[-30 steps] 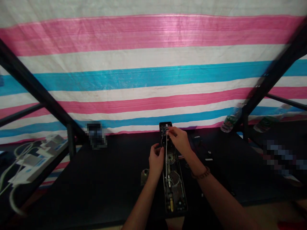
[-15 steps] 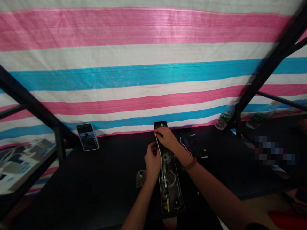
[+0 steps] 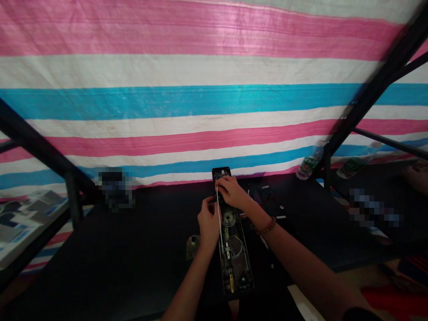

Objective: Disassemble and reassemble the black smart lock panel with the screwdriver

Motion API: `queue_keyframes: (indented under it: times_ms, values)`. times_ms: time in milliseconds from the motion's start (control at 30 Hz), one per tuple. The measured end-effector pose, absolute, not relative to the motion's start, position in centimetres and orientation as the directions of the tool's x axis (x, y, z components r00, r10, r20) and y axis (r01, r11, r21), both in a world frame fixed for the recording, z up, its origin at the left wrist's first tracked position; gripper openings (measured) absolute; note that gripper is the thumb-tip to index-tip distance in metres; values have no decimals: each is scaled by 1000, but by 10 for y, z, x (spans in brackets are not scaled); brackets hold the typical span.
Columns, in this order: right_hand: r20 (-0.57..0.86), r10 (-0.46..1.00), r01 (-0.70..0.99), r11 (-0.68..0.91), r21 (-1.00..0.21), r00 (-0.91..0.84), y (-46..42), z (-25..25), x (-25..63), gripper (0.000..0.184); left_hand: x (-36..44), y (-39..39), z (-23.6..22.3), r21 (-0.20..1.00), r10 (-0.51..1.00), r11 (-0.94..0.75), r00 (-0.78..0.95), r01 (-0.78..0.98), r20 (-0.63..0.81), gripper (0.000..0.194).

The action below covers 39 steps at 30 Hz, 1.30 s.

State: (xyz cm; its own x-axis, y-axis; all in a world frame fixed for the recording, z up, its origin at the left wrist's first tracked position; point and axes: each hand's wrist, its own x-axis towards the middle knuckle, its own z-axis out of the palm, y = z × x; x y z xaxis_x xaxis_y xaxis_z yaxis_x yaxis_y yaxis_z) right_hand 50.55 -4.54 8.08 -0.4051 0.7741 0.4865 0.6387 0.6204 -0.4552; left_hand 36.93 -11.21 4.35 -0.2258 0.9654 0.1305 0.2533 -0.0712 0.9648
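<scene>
Black table (image 3: 154, 240): right grip (image 3: 230, 191) in unchanged pinch on white cable (image 3: 219, 216), left grip (image 3: 208, 221) unclear

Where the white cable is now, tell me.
In the head view's lower middle, the white cable runs from the right hand past the left hand, down the left side of the open case.

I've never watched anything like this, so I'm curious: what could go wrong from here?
The white cord runs up to the right hand, past the left hand; a tug there might strain it. The long case lies open, so a slip could knock the metal parts inside. A small white piece lies on the table near the right forearm, which might brush it away.
</scene>
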Motion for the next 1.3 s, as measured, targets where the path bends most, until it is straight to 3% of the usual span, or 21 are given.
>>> queue_keyframes:
  times_ms: [233,733,967,1167,1300]
  values:
    - [419,759,676,643,-360,-498,-42,90,497,16,369,-105,47,949,966,-94,-202,302,160,29]
    - [436,777,673,620,-403,-455,-53,98,494,19,369,-107,45,933,963,-128,-182,336,197,30]
    - [463,742,701,647,-300,-485,-50,92,501,17,369,-105,48,938,969,-119,-169,325,181,32]
    - [496,770,622,626,-470,-401,-45,85,507,16,368,-100,46,957,975,-87,-176,276,139,32]
    - [530,785,608,600,-521,-321,-36,80,507,20,369,-93,39,974,980,-33,-186,224,76,32]
